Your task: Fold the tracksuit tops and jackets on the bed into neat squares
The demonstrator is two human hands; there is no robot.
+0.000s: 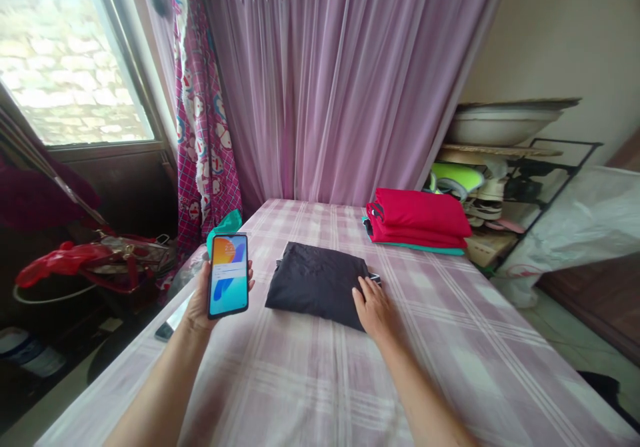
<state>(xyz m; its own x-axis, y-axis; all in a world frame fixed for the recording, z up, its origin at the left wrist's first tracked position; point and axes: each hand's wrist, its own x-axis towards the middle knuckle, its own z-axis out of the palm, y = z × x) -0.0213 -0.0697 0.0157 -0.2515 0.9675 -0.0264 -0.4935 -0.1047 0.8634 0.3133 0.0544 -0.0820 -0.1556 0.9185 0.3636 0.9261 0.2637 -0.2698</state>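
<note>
A smartphone with a lit blue and orange screen is held upright in my left hand, whose fingers wrap around its back and edges. To its right lies a folded black garment on the checked cloth that covers the table or bed. My right hand rests on the right end of this garment, fingers stretched out flat and gripping nothing. A bit of black-and-white striped material shows beside those fingers.
A folded red cloth stack sits at the far right corner. Behind hang purple curtains. A shelf rack with a basin and shoes stands at right. A teal cloth and a flat, pale object lie along the left edge.
</note>
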